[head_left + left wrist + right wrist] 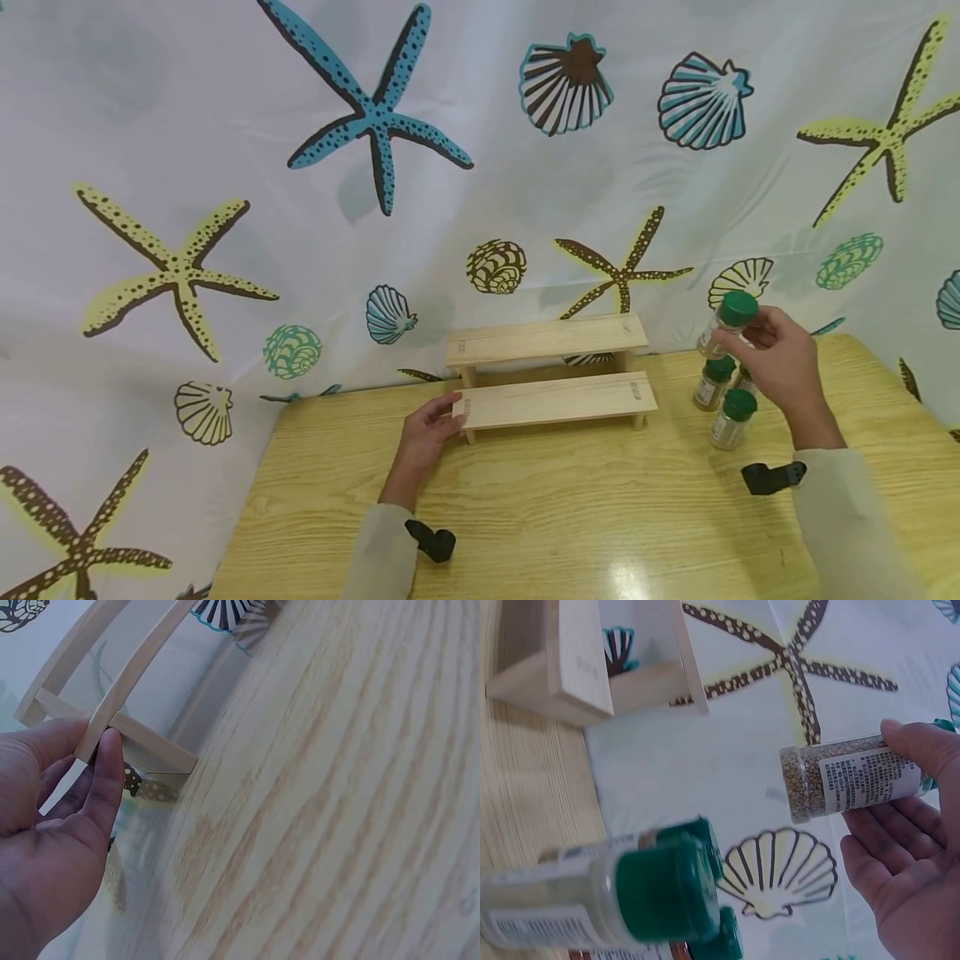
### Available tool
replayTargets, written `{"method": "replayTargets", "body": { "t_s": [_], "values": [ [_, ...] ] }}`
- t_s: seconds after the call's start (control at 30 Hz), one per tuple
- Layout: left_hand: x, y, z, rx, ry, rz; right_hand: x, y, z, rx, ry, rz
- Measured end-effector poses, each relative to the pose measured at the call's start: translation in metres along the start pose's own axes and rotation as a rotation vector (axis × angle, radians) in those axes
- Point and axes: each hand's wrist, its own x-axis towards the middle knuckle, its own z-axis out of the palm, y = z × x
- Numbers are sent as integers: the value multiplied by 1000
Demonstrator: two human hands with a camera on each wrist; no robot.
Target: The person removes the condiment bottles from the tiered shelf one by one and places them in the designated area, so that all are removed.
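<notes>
A two-tier wooden shelf rack [555, 402] stands on the table against the patterned cloth. My left hand [424, 435] pinches the left end of its lower board, thumb on top and fingers underneath in the left wrist view. Up in my right hand [789, 360] is a clear spice jar [847, 780] with a green lid, a white printed label and small tan grains inside. It is raised above three other green-lidded jars, which include a front jar [729, 427] and a jar behind it [711, 390]. The third is partly hidden by the others and my hand.
The wooden table [555, 508] ends at the back against a hanging cloth [480, 183] printed with starfish and shells. The standing jars are grouped to the right of the rack, with a gap of bare tabletop between.
</notes>
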Motion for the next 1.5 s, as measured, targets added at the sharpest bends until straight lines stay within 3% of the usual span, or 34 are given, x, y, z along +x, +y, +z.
{"method": "replayTargets", "body": {
  "t_s": [0.3, 0.5, 0.73, 0.8, 1.0, 1.1, 1.5],
  "values": [
    [0, 2, -1, -2, -9, -3, -3, 24, -36, -21, 52, 84],
    [-2, 4, -2, 17, -4, -4, -6, 46, -49, -74, 62, 130],
    [-2, 5, -2, 9, -11, 3, 3, 118, -43, -101, 129, 106],
    [-3, 5, -1, 6, -10, 3, 1, 130, -41, -129, 136, 113],
    [-3, 4, 0, 15, -10, -3, -23, 103, -44, -146, 2, 131],
    [-2, 4, 0, 11, -8, -4, -32, 94, -41, -174, -23, 144],
    [-1, 2, 1, 11, -7, -16, -46, 111, -26, -155, -85, 142]
  ]
}}
